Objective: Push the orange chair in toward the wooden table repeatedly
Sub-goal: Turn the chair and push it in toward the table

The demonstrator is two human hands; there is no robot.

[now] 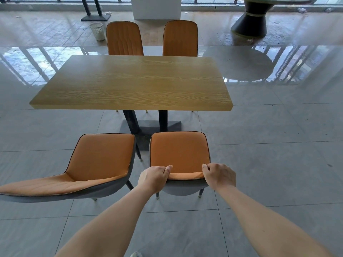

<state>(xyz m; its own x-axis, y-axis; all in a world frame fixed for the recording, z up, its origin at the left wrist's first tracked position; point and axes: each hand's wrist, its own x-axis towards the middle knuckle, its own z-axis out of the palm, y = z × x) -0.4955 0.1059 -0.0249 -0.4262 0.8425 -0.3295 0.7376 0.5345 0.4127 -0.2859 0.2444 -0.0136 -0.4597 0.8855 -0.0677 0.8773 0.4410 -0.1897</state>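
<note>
both hands, left hand [155, 176] and right hand [219, 176], have a closed grip on the orange chair [179, 151] back top (seat not yet under the wooden counter [130, 84]).

Open floor [269, 164] right of orange chair [179, 151]; second chair [96, 160] crowds left.

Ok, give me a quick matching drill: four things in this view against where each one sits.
Things:
1. white mesh wastebasket
2. black cone-shaped table base
3. left hand
4. orange chair with grey shell, unheld

Places:
A. top right, far floor
B. gripping the held orange chair's backrest
C. left of the held chair
D. far floor, left of the far chairs

Pairs: 1-D, 2-A, 3-B, 4-C
</note>
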